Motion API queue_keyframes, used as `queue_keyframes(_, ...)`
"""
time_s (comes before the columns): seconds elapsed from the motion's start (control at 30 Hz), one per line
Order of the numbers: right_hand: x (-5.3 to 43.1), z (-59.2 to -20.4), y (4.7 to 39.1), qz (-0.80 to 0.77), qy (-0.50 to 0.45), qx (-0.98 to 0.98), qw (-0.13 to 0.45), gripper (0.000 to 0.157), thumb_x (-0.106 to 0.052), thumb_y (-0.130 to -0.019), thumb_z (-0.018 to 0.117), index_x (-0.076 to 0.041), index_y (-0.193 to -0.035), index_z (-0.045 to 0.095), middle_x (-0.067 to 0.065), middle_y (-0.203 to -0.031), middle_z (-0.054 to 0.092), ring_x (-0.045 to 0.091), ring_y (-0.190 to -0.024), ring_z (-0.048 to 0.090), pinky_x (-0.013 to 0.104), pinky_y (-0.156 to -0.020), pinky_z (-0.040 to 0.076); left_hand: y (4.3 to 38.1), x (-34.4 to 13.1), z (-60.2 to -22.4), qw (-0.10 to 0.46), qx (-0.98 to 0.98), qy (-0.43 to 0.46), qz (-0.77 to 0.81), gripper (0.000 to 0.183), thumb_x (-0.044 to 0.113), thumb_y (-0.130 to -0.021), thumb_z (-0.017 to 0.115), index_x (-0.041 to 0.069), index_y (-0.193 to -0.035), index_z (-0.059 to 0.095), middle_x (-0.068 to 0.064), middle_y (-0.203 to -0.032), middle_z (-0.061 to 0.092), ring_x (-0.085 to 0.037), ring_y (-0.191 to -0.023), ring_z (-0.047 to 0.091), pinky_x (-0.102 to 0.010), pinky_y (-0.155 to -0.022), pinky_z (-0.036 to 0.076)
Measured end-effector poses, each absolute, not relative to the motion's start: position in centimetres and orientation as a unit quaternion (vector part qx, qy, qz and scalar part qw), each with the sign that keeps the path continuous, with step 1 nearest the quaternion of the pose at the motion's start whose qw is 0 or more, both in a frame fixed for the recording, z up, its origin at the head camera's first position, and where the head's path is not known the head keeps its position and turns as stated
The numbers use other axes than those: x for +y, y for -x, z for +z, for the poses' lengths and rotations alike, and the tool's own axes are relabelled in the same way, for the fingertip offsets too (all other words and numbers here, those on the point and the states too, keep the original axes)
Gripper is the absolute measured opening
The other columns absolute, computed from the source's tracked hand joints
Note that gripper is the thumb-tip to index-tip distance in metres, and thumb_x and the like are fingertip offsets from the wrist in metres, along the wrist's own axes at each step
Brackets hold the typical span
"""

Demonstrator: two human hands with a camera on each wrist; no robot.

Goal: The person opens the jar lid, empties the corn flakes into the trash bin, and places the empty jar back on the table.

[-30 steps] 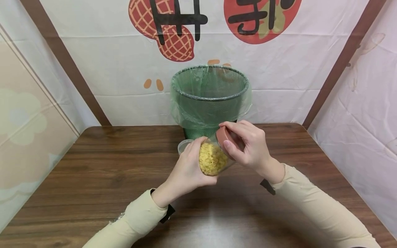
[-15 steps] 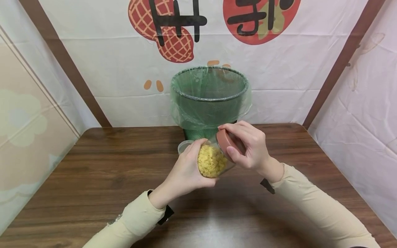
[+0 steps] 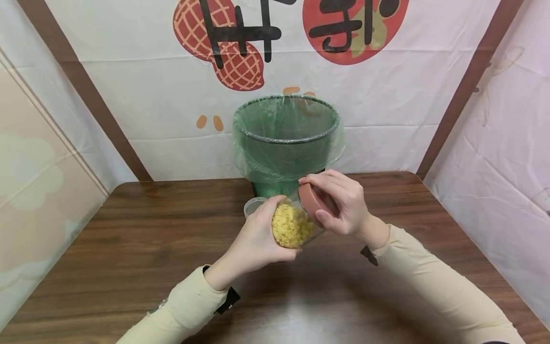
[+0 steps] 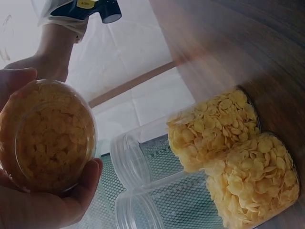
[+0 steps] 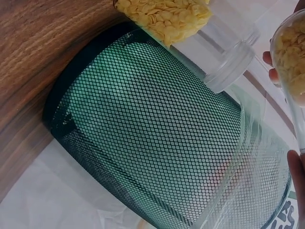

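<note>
Both hands hold a clear jar [image 3: 297, 199] of yellow flakes [image 3: 292, 228] above the table. It is tilted, with its base toward the head camera. My left hand [image 3: 257, 235] wraps round the body near the base, and in the left wrist view its thumb and fingers [image 4: 88, 183] frame the round bottom. At the other end sits a reddish-brown lid [image 3: 312, 199]; the fingers and thumb of my right hand [image 3: 345, 203] grip its edge. The left wrist view shows two more clear jars, one jar [image 4: 131, 160] beside another jar [image 4: 138, 210], upright, lidless, partly filled with similar flakes.
A mesh waste bin [image 3: 285, 160] lined with a green bag stands behind the hands at the far edge of the wooden table [image 3: 172, 239]. The two jars are close in front of it, mostly hidden by my left hand in the head view. Printed cloth walls surround the table.
The head view has shifted slightly. Both hands keep their hold, and the tilted jar has moved a little left and down, with more of the lid's side showing.
</note>
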State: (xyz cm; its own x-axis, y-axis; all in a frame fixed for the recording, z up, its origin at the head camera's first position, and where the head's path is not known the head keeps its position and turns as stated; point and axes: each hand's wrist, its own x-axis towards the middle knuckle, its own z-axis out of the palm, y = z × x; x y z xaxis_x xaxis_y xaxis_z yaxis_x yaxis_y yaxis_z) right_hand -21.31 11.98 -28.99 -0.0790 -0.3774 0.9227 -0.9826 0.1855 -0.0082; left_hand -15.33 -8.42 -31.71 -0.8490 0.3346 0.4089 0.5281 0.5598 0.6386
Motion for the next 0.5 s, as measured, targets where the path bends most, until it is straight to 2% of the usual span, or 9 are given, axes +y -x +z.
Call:
queue_keyframes(0.17,12.0,-29.0,21.1,0.369,-0.522,-0.654,0.405,0.054,-0.043,-0.092,0.047,0.003,-0.110,0.066,0.012,-0.104,0.070,0.021,-0.088,0.063,0.030,-0.075,0.049,15.3,-8.5,-31.7,0.125,-0.873,0.248,-0.401,0.095,0.027,-0.050,0.088,0.011,-0.131,0.043,-0.002,-0.113,0.056,-0.014,-0.099,0.055,-0.033,-0.083,0.050)
queue_keyframes(0.33,12.1,-28.9,20.6,0.414,-0.490,-0.674,0.366,0.053,-0.044,-0.090,0.052,0.000,-0.115,0.065,0.010,-0.108,0.068,0.016,-0.091,0.062,0.022,-0.071,0.047,15.2,-8.5,-31.6,0.124,-0.863,0.253,-0.418,0.093,0.025,-0.050,0.089,0.013,-0.130,0.043,0.002,-0.113,0.055,-0.011,-0.098,0.054,-0.032,-0.082,0.050)
queue_keyframes(0.43,12.4,-28.7,20.1,0.447,-0.457,-0.698,0.322,0.054,-0.045,-0.089,0.056,-0.002,-0.120,0.063,0.009,-0.113,0.066,0.016,-0.096,0.062,0.021,-0.072,0.052,15.2,-8.4,-31.5,0.127,-0.861,0.252,-0.424,0.092,0.025,-0.050,0.089,0.014,-0.129,0.044,0.004,-0.114,0.054,-0.009,-0.099,0.054,-0.032,-0.083,0.049)
queue_keyframes(0.5,12.7,-28.6,19.7,0.468,-0.429,-0.721,0.277,0.050,-0.040,-0.088,0.060,-0.005,-0.124,0.060,0.008,-0.116,0.065,0.016,-0.098,0.061,0.024,-0.072,0.054,15.1,-8.4,-31.4,0.130,-0.862,0.249,-0.422,0.092,0.025,-0.050,0.089,0.013,-0.129,0.044,0.003,-0.114,0.054,-0.010,-0.100,0.053,-0.032,-0.084,0.049)
